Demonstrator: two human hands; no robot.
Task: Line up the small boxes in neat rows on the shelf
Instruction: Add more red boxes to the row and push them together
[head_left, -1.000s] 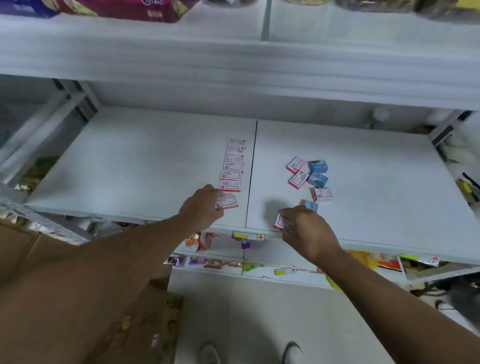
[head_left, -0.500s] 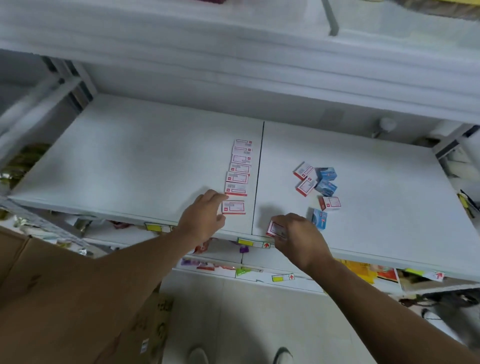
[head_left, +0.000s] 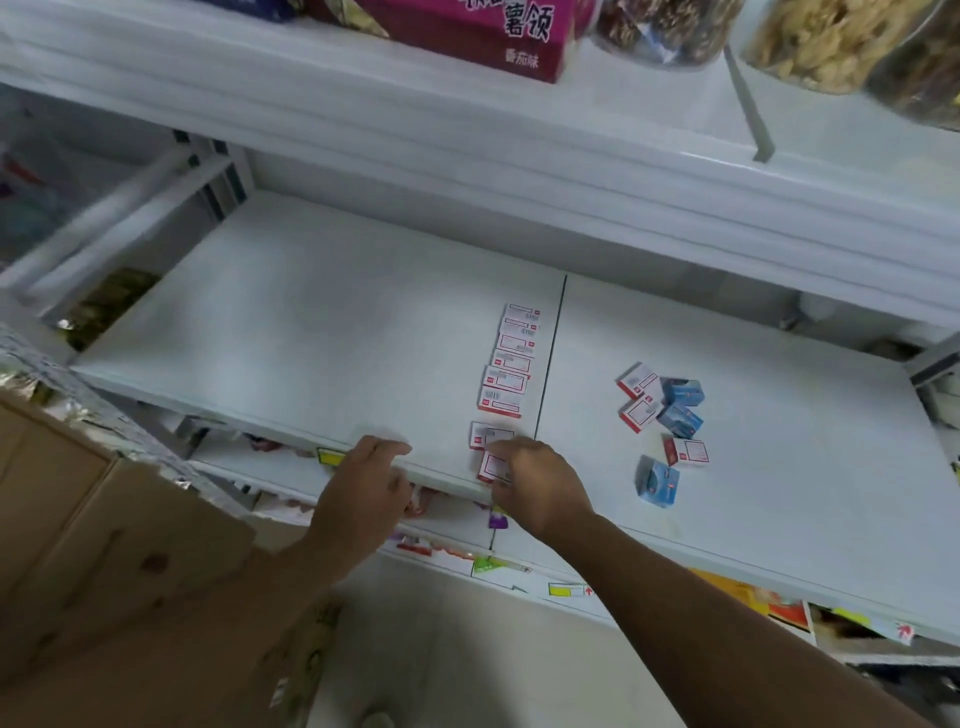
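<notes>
Shelf (head_left: 311, 322): white, two panels meeting at a dark seam (head_left: 550, 364).

Red-and-white small boxes, lined up: six in a column (head_left: 511, 361) just left of the seam, lying flat, each touching or slightly overlapping the next, running from the back toward the front. A seventh box (head_left: 485, 434) lies a little apart from the column's front end, on the same line, partly covered by fingers.

Red-and-white box in hand (head_left: 492, 466): one, at the shelf's front edge just below the seventh box, tilted.

Loose cluster, right panel, well apart from the column: three red-and-white boxes, at (head_left: 638, 379), (head_left: 640, 412) and (head_left: 688, 451); three blue boxes, at (head_left: 683, 391), (head_left: 680, 420) and (head_left: 658, 479). The upper four lie touching one another at mixed angles; the lower two sit just beside each other, nearer the front.

Right hand (head_left: 540, 486): reached across to the left panel's front edge, back of hand up, fingers curled and pinching the tilted box; knuckles overlap the seventh box.

Left hand (head_left: 363, 486): at the shelf's front lip, left of the column, fingers bent over the edge and resting on it, holding nothing. The view is blurred, so how tightly they curl cannot be told.

Upper shelf (head_left: 623, 171): one magenta printed carton (head_left: 467, 31), at least two clear jars (head_left: 810, 41) of dry goods.

Cardboard carton (head_left: 104, 545): one, brown, lower left.
</notes>
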